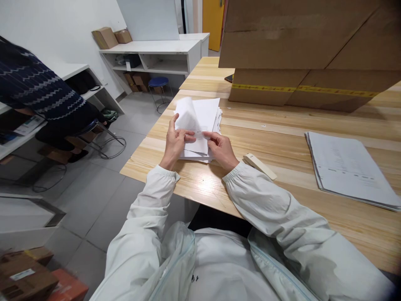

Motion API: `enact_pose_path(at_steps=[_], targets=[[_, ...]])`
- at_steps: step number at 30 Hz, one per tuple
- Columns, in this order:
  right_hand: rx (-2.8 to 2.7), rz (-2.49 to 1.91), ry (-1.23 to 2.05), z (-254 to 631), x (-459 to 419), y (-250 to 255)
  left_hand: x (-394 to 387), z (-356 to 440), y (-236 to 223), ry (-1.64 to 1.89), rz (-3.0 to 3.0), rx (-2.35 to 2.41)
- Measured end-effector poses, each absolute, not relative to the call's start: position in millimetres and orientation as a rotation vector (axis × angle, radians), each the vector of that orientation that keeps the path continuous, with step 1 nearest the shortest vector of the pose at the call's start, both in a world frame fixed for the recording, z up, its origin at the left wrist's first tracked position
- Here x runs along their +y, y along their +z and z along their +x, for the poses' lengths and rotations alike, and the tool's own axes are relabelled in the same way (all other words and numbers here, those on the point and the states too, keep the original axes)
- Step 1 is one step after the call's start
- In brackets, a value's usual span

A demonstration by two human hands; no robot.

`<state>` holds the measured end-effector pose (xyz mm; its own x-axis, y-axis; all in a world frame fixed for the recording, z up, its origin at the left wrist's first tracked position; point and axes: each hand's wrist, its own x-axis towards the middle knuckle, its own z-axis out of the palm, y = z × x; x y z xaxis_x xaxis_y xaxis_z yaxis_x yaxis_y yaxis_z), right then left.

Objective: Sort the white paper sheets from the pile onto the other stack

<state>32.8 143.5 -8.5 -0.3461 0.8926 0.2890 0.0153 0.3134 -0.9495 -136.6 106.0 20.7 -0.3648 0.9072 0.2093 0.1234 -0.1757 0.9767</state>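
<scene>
A curled white sheet of paper (188, 115) rises over a stack of printed papers (210, 109) near the left corner of the wooden table. My left hand (176, 141) grips the sheet's left side, with its index finger behind the paper and its thumb across the front. At the lower right of the same sheet, my right hand (222, 149) has its fingertips pinched at the edge. Faint print shows on the sheet. The stack's edges are uneven on the right. Beside my right wrist lies a cream-coloured, stick-like tool (259, 166).
A second paper pile (354, 163) lies at the right on the wooden table (282, 133). Large cardboard boxes (300, 37) stand along the back. To the left, a person (46, 88) sits on a stool by white shelving. A blue stool (158, 82) stands beyond the table.
</scene>
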Motion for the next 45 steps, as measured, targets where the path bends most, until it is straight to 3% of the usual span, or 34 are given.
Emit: enact_pose_path(at_steps=[12,20,26,29,35,45], targets=[[-1.611,-0.971,1.113,26.2,139.2,7.1,104.0,-130.8,26.5,1.639,1.095,1.442],[-1.484,-0.805,1.052,71.8,108.7,39.9,62.2,-144.4,43.4,2.348,0.699,1.400],[-1.475,-0.865,1.216,160.9,28.0,46.2,-36.6,-81.1,42.0,1.498,0.527,0.936],[-1.469,-0.933,1.409,185.4,-1.0,23.3,-59.7,-51.5,26.4,1.304,0.400,0.706],[-1.506,-1.017,1.487,210.6,-20.8,-4.0,-61.7,-23.5,11.7,1.226,0.217,0.582],[-1.455,-1.101,1.298,216.7,-27.0,-15.3,-65.5,2.5,18.2,1.189,0.199,0.549]])
